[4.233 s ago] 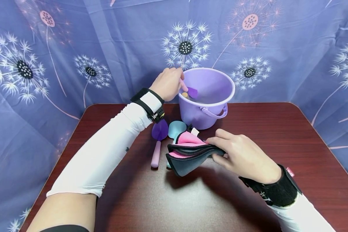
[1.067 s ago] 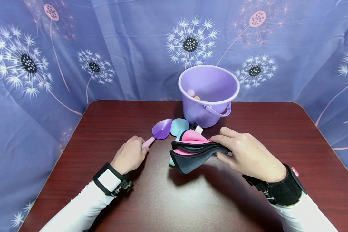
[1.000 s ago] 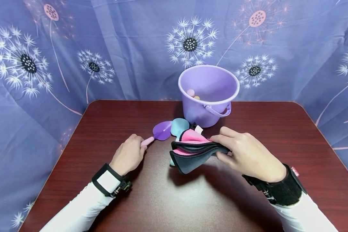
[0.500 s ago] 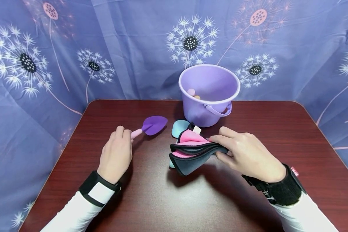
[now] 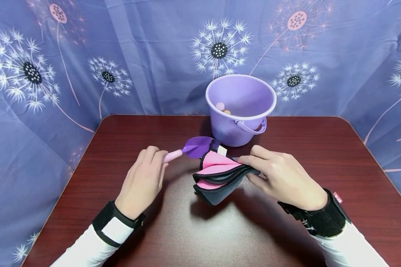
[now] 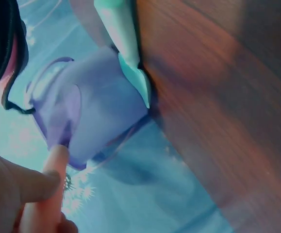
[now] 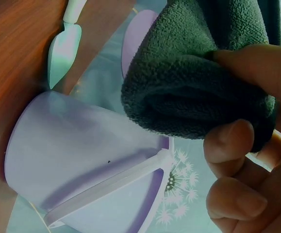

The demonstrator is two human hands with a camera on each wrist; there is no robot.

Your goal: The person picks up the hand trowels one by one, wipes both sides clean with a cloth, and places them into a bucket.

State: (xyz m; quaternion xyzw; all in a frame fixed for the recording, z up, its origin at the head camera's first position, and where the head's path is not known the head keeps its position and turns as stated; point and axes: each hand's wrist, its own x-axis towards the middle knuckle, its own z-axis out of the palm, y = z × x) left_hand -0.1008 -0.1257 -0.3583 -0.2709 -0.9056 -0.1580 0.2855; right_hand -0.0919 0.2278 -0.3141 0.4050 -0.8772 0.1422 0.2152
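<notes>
My left hand (image 5: 143,180) holds a purple garden trowel by its pink handle (image 5: 172,156). The trowel's blade (image 5: 197,147) points right, its tip passing behind the folded cloth in the head view. My right hand (image 5: 279,178) pinches that folded cloth (image 5: 217,161) between thumb and fingers, pink inside, dark grey outside, with black edging and a white tag. In the right wrist view the cloth (image 7: 189,92) looks fleecy and bent into a loop. On the table lies a teal trowel (image 7: 65,53), hidden in the head view by the cloth and the purple blade.
A lilac bucket (image 5: 232,133) with its handle hanging down stands at the back of the dark red wooden table (image 5: 304,144). Inside it show a pink end (image 5: 219,106) and a tan end (image 5: 227,112). A blue dandelion-print curtain (image 5: 153,55) hangs behind.
My left hand left the bucket, gripped the purple trowel on the table and raised it. After a move left, it has swung right, bringing the blade to the cloth. My right hand stayed nearly still.
</notes>
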